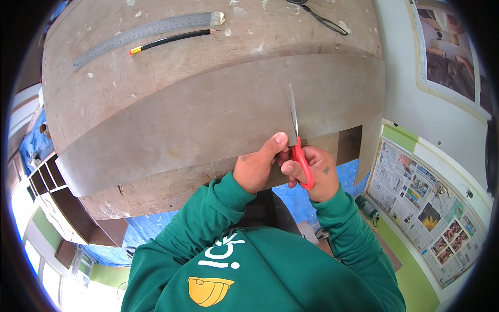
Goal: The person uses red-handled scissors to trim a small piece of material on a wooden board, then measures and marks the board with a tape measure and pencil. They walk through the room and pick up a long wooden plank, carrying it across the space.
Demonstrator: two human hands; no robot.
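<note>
A long, thin grey-brown sheet (208, 104) lies across the wooden table, its near edge bowed. My left hand (255, 165) pinches that near edge, thumb on top and fingers curled underneath. Just to its right, my right hand (321, 174) is closed round the red handle of a pair of scissors (305, 166). One slim blade lies over the sheet's face, pointing away from me; whether the other is under the sheet is hidden. At the right end, a narrow strip of the sheet hangs down past the table edge.
On the wooden table (140, 83) beyond the sheet lie a steel ruler (150, 34) and a black pencil (171, 41). A black cord loop (327, 23) is at the far right. Blue plastic sheeting (296, 203) covers the floor. Newspaper (416, 208) is at the right.
</note>
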